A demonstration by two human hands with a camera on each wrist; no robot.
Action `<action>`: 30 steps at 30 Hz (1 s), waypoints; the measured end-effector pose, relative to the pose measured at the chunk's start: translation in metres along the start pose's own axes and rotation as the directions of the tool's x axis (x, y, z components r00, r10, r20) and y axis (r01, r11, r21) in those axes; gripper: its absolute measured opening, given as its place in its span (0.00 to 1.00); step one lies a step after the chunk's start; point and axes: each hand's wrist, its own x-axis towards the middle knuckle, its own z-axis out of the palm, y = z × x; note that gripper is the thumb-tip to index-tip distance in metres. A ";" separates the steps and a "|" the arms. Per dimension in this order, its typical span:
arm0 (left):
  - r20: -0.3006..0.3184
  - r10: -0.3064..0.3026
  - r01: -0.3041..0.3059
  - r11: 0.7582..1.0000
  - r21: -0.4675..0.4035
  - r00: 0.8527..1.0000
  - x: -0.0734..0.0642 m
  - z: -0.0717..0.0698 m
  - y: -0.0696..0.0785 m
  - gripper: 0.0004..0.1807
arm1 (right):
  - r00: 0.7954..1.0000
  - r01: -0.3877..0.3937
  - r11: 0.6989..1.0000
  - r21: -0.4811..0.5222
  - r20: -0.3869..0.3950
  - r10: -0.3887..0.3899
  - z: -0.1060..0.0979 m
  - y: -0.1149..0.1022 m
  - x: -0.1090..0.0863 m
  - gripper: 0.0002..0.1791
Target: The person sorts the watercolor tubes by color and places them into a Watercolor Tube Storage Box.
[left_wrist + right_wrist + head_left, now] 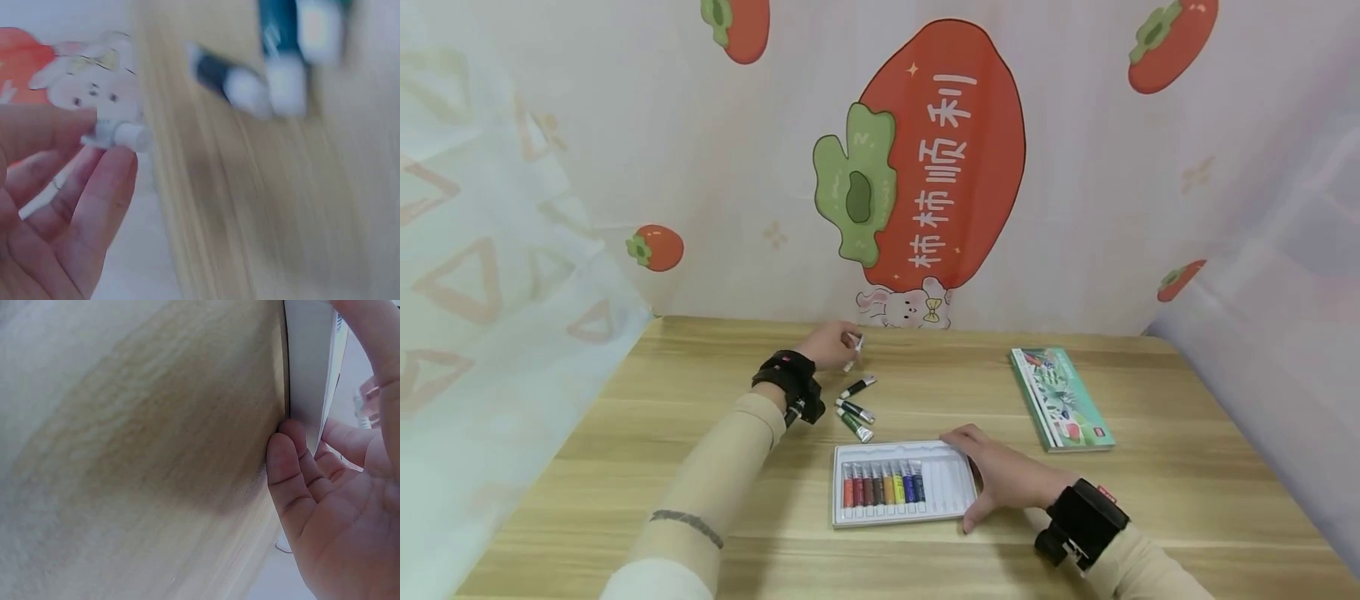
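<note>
Beyond the loose tubes, toward the back of the table, my left hand (829, 344) pinches a small white paint tube (115, 132) between thumb and fingers. The tube is raised off the wood, its white cap pointing away from the fingertips in the left wrist view. My right hand (1006, 477) grips the right end of a white paint box (891, 522), thumb at the near edge and fingers at the far one. Several coloured paint tubes (883, 487) lie side by side in its left part; the slots to their right hold none. Loose black (858, 387), dark blue-green (855, 411) and green (854, 424) tubes lie behind the box.
A green illustrated box or pad (1063, 400) lies at the right of the wooden table (700, 500). A cloth backdrop (722, 208) printed with persimmons rises behind the table's far edge, and pale curtains hang on both sides.
</note>
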 end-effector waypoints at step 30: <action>0.207 -0.018 0.149 0.752 -0.642 0.978 -0.087 0.089 0.068 0.02 | 1.000 0.017 1.000 -0.019 -0.008 -0.017 -0.001 0.001 0.001 0.65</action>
